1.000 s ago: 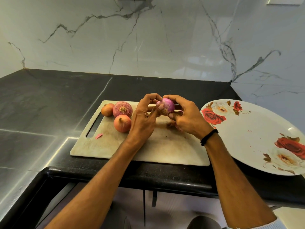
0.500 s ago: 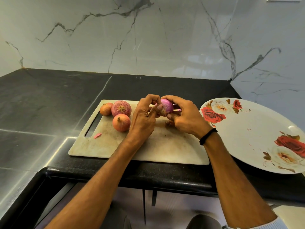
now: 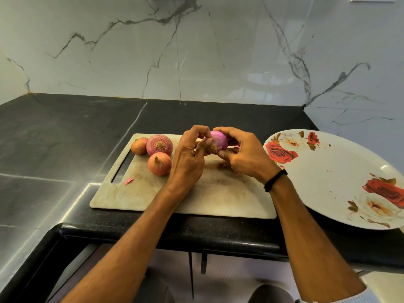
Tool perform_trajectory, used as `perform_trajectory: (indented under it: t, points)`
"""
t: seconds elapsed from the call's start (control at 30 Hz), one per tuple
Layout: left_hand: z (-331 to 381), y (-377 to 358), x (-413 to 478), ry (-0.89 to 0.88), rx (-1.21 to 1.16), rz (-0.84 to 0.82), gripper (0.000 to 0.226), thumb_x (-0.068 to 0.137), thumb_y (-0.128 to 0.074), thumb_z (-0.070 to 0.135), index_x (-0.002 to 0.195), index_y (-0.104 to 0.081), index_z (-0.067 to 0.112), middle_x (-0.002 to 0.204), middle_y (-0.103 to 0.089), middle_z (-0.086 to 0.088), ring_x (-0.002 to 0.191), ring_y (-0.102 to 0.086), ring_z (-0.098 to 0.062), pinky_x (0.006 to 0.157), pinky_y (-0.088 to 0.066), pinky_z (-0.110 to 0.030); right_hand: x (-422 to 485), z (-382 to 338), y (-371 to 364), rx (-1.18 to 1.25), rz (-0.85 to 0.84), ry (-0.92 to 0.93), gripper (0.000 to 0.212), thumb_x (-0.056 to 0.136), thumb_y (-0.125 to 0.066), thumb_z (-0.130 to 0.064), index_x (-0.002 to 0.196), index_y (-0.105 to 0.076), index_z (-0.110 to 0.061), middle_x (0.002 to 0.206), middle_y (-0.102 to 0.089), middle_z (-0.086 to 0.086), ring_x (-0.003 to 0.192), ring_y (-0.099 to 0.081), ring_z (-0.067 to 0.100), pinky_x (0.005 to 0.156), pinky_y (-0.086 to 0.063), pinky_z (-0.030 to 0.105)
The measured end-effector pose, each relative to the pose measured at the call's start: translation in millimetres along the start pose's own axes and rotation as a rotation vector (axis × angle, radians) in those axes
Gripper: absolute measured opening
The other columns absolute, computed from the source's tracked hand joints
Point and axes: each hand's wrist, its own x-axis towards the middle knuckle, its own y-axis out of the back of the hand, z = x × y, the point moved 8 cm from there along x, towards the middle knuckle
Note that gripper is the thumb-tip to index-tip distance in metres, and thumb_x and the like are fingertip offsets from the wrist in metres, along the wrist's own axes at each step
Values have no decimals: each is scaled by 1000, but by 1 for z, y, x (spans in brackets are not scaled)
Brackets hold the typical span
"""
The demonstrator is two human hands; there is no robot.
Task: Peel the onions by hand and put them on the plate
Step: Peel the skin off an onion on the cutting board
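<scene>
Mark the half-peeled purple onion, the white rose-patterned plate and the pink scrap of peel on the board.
Half-peeled purple onion (image 3: 219, 139): head view, its bare glossy side.
White rose-patterned plate (image 3: 323, 186): head view, its plain white centre.
Pink scrap of peel (image 3: 128, 181): head view, its middle.

Onion (image 3: 219, 139) (purple) over board (image 3: 135, 193)

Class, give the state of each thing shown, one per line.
Purple onion: mostly peeled, held above the cutting board.
Left hand: pinches its root end.
Right hand: grips the purple onion.
Large red onion: unpeeled, on board.
Small brown onion: unpeeled, on board.
Pinkish onion: unpeeled, on board.
Floral plate: no onions.
Peel scrap: loose on board.
</scene>
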Motion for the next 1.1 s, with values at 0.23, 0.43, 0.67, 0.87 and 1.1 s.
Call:
perform_trajectory:
  t: [0.23, 0.43, 0.67, 0.87, 1.1]
  points:
    - [3, -2, -2, -10, -7, -16, 9, 104, -49, 16, 106, -55, 23, 112, -56, -5, 103, -63, -32, 80, -61, -44, 1, 4, 3, 40, 32, -58, 54, 86, -74, -10, 136, -54, -13, 127, -60, 6, 111, -57, 18, 97, -49, 29]
    - [5, 2, -2, -27, 64, 28, 7, 103, -50, 20, 105, -55, 24, 109, -54, 3, 102, -59, -26, 83, -57, -49, 1, 9, 6, 38, 70, -101, 52, 86, -73, -11, 135, -55, -14, 126, -61, 5, 110, -58, 17, 95, -52, 27]
    - [6, 5, -1, 58, -56, 76, 11, 104, -48, 15, 108, -54, 23, 108, -60, 0, 97, -65, -22, 80, -61, -39, 1, 11, 13, 31, 119, -116, 52, 87, -72, -8, 135, -55, -14, 126, -61, 4, 107, -56, 13, 94, -51, 28]
    - [2, 8, -5, 215, -187, 102, 17, 101, -38, 14, 96, -54, 14, 81, -58, -4, 69, -55, -18, 63, -51, -32, 2, 13, 12, 25, 112, -110, 52, 87, -72, -9, 136, -55, -16, 126, -61, 3, 109, -58, 14, 94, -53, 29]
    - [3, 8, -6, 259, -158, 86, 32, 107, -34, 29, 83, -50, 14, 73, -48, -9, 64, -45, -21, 59, -42, -38, 2, 13, 11, 29, 105, -106, 52, 88, -72, -10, 136, -54, -16, 127, -61, 3, 108, -57, 12, 93, -51, 25]
